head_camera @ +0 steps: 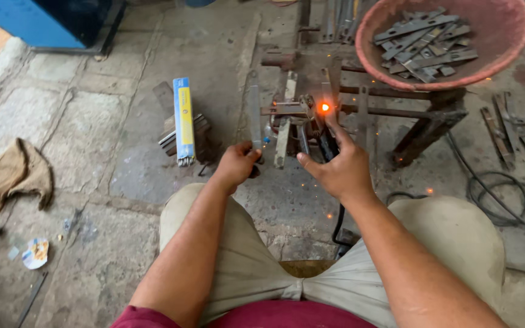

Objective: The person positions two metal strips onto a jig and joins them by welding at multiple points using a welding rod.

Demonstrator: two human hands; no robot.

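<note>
The right hand (pixel 335 170) is clenched around a dark welding holder (pixel 326 146), whose tip meets a glowing orange spot (pixel 324 107) on the small metal assembly (pixel 296 112) that sits on the stone floor (pixel 92 121) just ahead of the knees. A few sparks lie scattered near the hands and on the floor. The left hand (pixel 236 165) grips the lower end of a flat steel strip (pixel 254 115), held upright and just left of the assembly, apart from the glow. A black cable (pixel 338 225) drops from the holder between the legs. The assembly rests against a low frame of rusty bars (pixel 396 103), which reaches to the right. On that frame sits a reddish basin (pixel 505 54) holding many cut flat strips (pixel 423 45). To the left of the strip, a blue and yellow box of rods (pixel 183 118) lies on a small stack of metal pieces (pixel 205 133). Further right, coils of cable (pixel 499 197) and more loose metal parts (pixel 518 130) lie on the floor. Far left, a brown rag (pixel 10 173) lies crumpled, and a blue machine (pixel 50 21) stands at the top left corner.
</note>
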